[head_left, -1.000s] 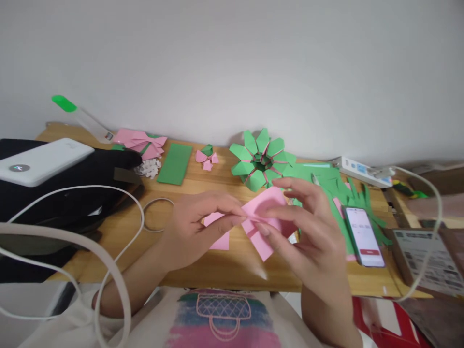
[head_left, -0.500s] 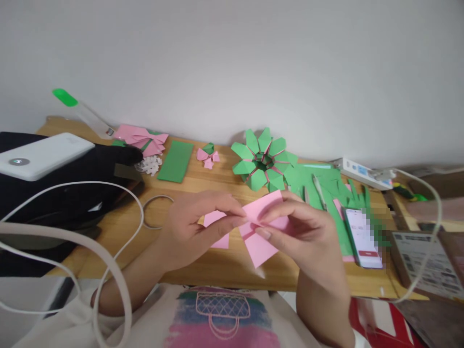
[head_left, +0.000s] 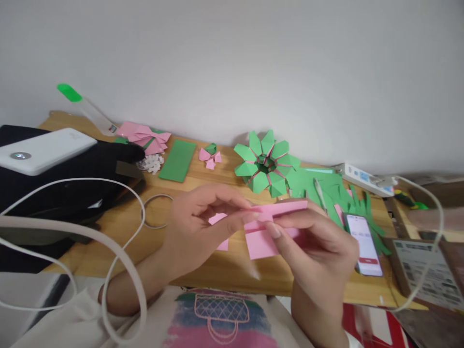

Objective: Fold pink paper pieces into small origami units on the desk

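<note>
Between both hands is a piece of pink paper (head_left: 261, 245), folded and held above the table's front part. My left hand (head_left: 203, 227) pinches its left edge between thumb and forefinger. From the other side my right hand (head_left: 311, 241) grips it, thumb in front and fingers behind, which hide part of the folds. Another pink paper sheet (head_left: 222, 244) lies on the table beneath my left hand, partly covered. Beyond the hands stands a green folded-paper ring (head_left: 256, 182) with petal-like points and pink edges inside.
Green paper scraps (head_left: 333, 186), a phone (head_left: 364, 246) and a power strip (head_left: 366, 180) lie to the right. Leftward are a green paper stack (head_left: 177, 162), small folded pieces (head_left: 210, 155), a metal ring (head_left: 144, 217) and a white power bank (head_left: 50, 150). White cables (head_left: 123, 253) loop near my left arm.
My right hand has shifted slightly right and turned, so the pink paper's upper flap now lies more level. The left thumb and forefinger still pinch its left edge.
</note>
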`<action>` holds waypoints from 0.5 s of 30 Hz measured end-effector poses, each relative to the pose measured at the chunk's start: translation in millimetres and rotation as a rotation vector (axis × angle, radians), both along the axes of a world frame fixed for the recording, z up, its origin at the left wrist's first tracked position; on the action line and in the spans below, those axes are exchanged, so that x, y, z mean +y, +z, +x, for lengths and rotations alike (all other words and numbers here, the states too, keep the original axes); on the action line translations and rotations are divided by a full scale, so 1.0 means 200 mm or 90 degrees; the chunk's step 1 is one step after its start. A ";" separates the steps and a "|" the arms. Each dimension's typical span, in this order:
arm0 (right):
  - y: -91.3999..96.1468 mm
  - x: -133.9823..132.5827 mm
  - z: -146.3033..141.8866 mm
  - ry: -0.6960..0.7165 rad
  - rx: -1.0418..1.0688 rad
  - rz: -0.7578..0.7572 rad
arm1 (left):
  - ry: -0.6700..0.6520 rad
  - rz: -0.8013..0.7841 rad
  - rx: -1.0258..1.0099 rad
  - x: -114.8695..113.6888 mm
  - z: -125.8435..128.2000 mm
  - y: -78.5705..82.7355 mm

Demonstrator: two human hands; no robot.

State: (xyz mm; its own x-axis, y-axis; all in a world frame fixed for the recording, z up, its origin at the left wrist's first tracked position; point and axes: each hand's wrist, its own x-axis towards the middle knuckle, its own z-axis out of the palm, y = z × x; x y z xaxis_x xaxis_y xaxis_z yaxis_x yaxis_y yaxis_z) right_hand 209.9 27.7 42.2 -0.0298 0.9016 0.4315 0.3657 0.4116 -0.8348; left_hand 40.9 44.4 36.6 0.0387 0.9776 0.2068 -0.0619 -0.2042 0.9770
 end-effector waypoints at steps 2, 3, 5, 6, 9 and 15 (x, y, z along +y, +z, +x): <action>0.00 0.00 0.00 -0.005 -0.003 0.021 | 0.004 -0.015 -0.032 0.00 0.02 0.01; 0.00 -0.01 0.00 -0.010 -0.001 0.035 | 0.003 -0.021 -0.049 0.00 0.02 0.01; -0.01 -0.01 0.00 -0.021 0.012 0.063 | -0.020 -0.033 -0.082 0.01 0.03 0.01; -0.01 -0.01 0.00 -0.024 0.019 0.074 | -0.042 -0.038 -0.095 0.01 0.04 0.01; -0.01 -0.01 0.00 -0.019 0.020 0.097 | -0.117 -0.041 -0.117 0.03 0.03 0.01; 0.00 -0.01 0.02 -0.022 -0.011 0.106 | -0.146 -0.049 -0.116 0.03 0.03 0.04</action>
